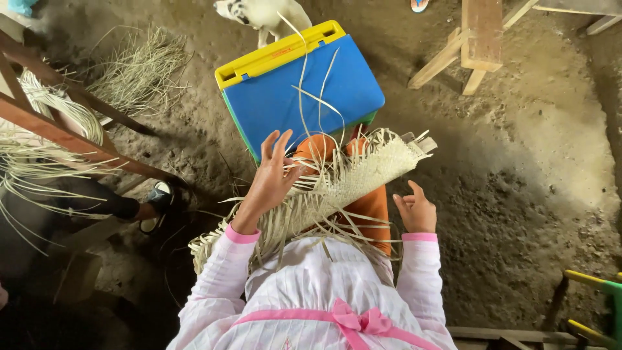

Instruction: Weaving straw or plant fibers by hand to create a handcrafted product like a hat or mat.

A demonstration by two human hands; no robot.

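A pale woven straw band [353, 181] with loose strand ends lies across my lap, over orange trousers [369, 207]. My left hand [272, 178] rests on the band's frayed edge, fingers spread among the thin straw strands that rise toward the blue surface. My right hand [414, 209] hovers just right of the band, palm up, fingers apart and holding nothing. Both wrists wear pink-cuffed white sleeves. A blue and yellow plastic case [304, 87] sits in front of my knees.
A dirt floor [518, 162] surrounds me. Bundles of dry straw [139, 68] lie at upper left beside a wooden frame [71, 139]. Another person's leg and shoe [155, 201] reach in from the left. A white dog [262, 14] stands at top; a wooden bench [476, 42] upper right.
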